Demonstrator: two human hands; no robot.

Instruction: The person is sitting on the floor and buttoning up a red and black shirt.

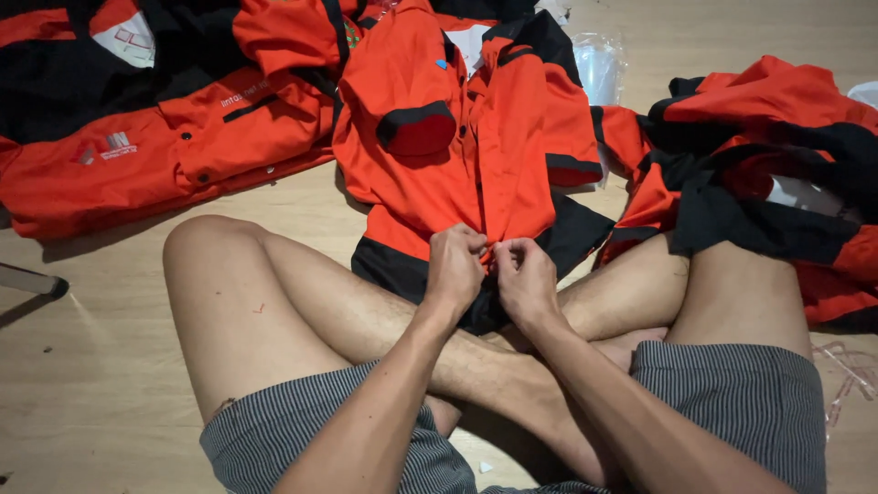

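Note:
An orange and black work shirt lies flat on the wooden floor in front of my crossed legs, its front facing up and one sleeve folded across the chest. My left hand and my right hand are both closed, side by side, pinching the shirt's front opening near the lower hem where the orange cloth meets the black band. What my fingertips grip there is too small to make out.
A pile of similar orange and black garments lies at the upper left, another heap at the right. A clear plastic bag sits behind the shirt. More clear plastic lies by my right thigh.

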